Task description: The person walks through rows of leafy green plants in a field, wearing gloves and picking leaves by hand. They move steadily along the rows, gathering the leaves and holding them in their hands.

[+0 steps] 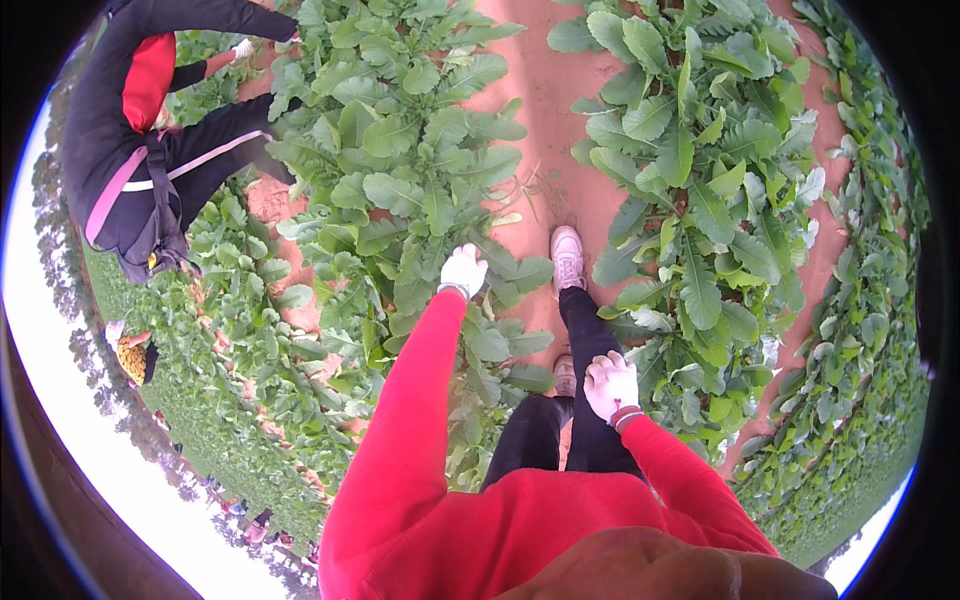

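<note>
My left hand (463,271), in a white glove, reaches over the row of broad green leafy plants (397,187). Its back faces up with the fingers bent, and leaves lie close around it; the palm side is hidden. In front of my dark-trousered leg (592,330) is my right hand (611,385), gloved in white too, with red bands at the wrist. Its fingers curl downward, so what is under them cannot be seen. Leaves of the right-hand plant row (697,217) stand just beyond it.
My pale shoes (568,255) stand on a reddish soil furrow (555,120) between the rows. At upper left another person (142,157) in dark clothing bends over the plants, one gloved hand (243,49) showing. Farther off is another person (131,358) in a yellow patterned top.
</note>
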A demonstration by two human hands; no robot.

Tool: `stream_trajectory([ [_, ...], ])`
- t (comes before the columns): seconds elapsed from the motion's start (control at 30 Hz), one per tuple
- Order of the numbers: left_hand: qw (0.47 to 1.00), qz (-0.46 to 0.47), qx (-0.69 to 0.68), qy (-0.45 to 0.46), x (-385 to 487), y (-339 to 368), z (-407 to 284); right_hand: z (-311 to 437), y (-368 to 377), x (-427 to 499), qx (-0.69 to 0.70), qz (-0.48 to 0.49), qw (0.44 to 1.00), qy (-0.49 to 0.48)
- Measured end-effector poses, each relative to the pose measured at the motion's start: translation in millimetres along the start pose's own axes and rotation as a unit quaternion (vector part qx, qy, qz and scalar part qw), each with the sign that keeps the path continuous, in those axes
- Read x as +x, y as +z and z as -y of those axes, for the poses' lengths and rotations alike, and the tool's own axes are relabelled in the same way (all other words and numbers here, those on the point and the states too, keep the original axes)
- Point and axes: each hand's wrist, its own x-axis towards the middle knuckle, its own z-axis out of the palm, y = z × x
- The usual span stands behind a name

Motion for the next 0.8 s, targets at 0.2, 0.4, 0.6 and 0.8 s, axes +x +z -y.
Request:
stream_trajectory([
  [0.2, 0.998, -0.045, -0.010, -0.044, -75, -37, 13, 5, 10, -9, -0.051, 0.025, 0.998, -0.008],
  [0.4, 0.995, -0.009, -0.040, -0.090, -165, -51, 28, -4, 9, -13, -0.064, 0.010, 0.998, -0.027],
  [0.6, 0.983, 0.037, -0.105, -0.145, -255, -82, 70, -11, 3, -18, -0.092, -0.017, 0.995, -0.037],
  [0.8, 0.959, -0.014, -0.163, -0.232, -329, -94, 152, -25, -1, -19, -0.034, -0.047, 0.998, -0.018],
])
